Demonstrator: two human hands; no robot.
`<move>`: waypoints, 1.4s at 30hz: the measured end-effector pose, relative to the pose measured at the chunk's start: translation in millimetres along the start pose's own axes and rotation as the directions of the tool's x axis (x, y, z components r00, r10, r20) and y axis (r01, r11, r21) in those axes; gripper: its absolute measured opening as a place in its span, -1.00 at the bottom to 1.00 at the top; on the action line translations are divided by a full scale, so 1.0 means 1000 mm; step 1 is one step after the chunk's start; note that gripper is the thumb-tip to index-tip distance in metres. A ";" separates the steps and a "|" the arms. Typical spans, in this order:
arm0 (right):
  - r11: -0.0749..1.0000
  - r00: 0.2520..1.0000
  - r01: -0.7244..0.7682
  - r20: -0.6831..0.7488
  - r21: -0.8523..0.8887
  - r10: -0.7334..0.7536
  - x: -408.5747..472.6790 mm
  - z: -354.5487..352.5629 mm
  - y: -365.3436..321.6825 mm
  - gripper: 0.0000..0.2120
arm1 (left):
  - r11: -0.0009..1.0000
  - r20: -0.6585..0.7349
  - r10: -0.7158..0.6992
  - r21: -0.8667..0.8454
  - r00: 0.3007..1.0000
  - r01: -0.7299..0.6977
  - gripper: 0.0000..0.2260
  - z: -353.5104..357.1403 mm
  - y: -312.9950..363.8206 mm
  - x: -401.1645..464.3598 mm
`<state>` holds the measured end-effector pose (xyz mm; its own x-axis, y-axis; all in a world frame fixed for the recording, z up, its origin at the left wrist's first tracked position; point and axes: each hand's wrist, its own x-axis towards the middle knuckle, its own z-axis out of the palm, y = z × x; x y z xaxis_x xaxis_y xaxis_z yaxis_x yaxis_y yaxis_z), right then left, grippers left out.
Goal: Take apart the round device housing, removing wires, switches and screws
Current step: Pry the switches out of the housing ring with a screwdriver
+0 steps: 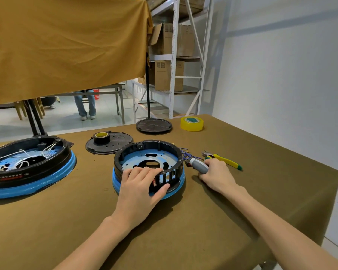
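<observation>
Centrally on the brown worktop [183, 221] sits the round device housing [148, 166], a black ring with a blue band round its base and a blue perforated plate inside. The left hand [142, 184] grips its near rim: fingers [144, 170] curled over the top edge into the ring, thumb pressed against the slotted outer wall. Just right of the housing, the right hand [217, 172] is wrapped round the grey handle of a screwdriver [198, 165], whose tip points toward the housing's right side; the fingers are clamped on the handle. Beside that tip lies a small tangle of blue and yellow wires [185, 153], and just beyond the right hand rest yellow-handled pliers [224, 159].

At the left edge lies a second, larger housing [29, 166] of the same black and blue, with white wires loose inside. Farther back, a black perforated disc [109, 143] carries a roll of black tape [101, 137]. Near the far edge stand a round black base [154, 125] with a pole rising from it and, to its right, a roll of yellow tape [192, 124].
</observation>
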<state>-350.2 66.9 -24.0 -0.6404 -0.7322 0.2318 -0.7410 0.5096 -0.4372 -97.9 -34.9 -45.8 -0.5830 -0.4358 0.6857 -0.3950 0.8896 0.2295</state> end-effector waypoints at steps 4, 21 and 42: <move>0.993 0.995 -0.073 0.075 0.091 0.066 0.010 -0.001 0.008 -0.65 | 1.000 -0.021 0.010 -0.006 1.000 -0.010 -0.56 0.002 -0.002 0.000; 0.968 0.963 -0.233 0.161 0.089 0.217 0.023 -0.015 0.012 -0.64 | 1.000 0.005 0.003 -0.011 1.000 -0.003 -0.58 0.000 0.001 0.002; 0.723 0.990 0.034 -0.123 0.690 0.071 -0.019 -0.054 -0.083 -0.50 | 0.987 -0.038 -0.011 -0.158 0.999 0.005 -0.66 -0.006 -0.015 -0.003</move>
<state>-287.2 63.2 55.0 -0.7112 -0.6333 0.3050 -0.4182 0.0325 -0.9078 -86.4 -45.9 -47.3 -0.5516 -0.4400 0.7086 -0.2807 0.8979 0.3391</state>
